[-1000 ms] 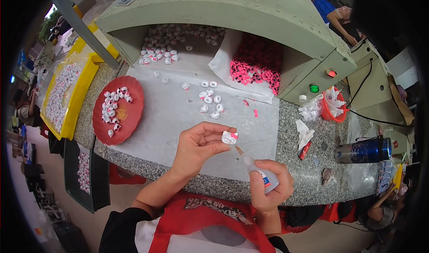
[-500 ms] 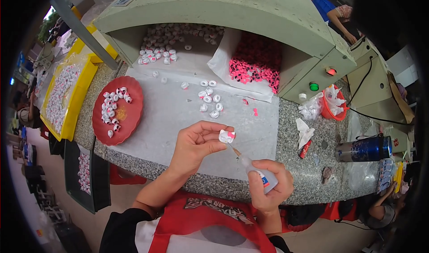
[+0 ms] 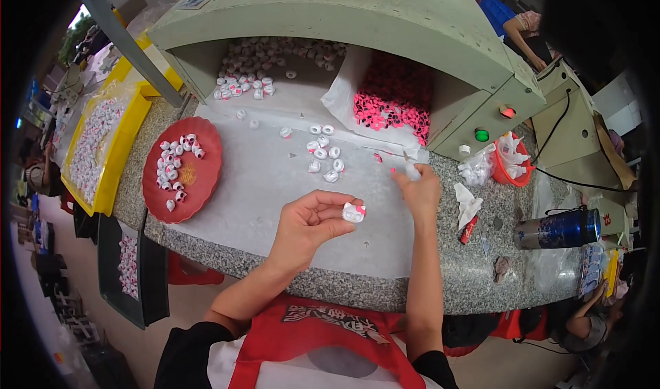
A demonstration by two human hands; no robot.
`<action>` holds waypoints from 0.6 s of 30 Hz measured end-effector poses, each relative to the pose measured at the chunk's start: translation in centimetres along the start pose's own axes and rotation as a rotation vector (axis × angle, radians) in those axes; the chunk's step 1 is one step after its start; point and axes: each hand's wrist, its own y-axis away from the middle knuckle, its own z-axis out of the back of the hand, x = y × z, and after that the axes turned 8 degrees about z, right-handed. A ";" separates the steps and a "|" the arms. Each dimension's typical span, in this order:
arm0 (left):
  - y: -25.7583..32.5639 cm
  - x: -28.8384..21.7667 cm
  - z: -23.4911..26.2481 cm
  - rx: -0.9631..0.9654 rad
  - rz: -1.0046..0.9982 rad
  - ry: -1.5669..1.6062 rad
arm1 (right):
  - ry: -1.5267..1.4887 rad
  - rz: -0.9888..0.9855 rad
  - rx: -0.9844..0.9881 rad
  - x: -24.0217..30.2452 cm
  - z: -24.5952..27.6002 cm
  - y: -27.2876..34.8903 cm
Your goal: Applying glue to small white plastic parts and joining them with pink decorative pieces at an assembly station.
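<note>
Between the thumb and fingers of my left hand [image 3: 309, 225] is a small white cat-head figure [image 3: 353, 214] with a pink bow, held above the paper sheet [image 3: 275, 176]. My right hand [image 3: 421, 191] is farther away, at the sheet's right side. It grips a translucent squeeze bottle [image 3: 412, 172] with a thin tip, mostly hidden by the hand. Its fingertips come down beside a tiny pink piece [image 3: 392, 171]; whether they touch it I cannot tell. Another pink piece [image 3: 378, 158] lies just left of there. Several white heads [image 3: 320, 153] stand in loose rows at the sheet's middle.
A pale green cabinet [image 3: 330, 18] spans the back, holding white heads and a paper-lined pile of pink pieces [image 3: 392, 107]. At left are a red plate [image 3: 155, 196] of heads and a yellow tray [image 3: 130, 152]. At right stand a red basket [image 3: 512, 176] and a blue tumbler [image 3: 558, 229].
My right hand has moved forward and away from the cat head, taking the bottle to the loose pink pieces. My left hand has shifted slightly, and the head's face is turned more upward.
</note>
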 end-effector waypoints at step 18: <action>-0.3 1.1 -0.2 -0.079 -0.163 -0.194 | -0.942 0.085 0.262 10.0 6.4 6.8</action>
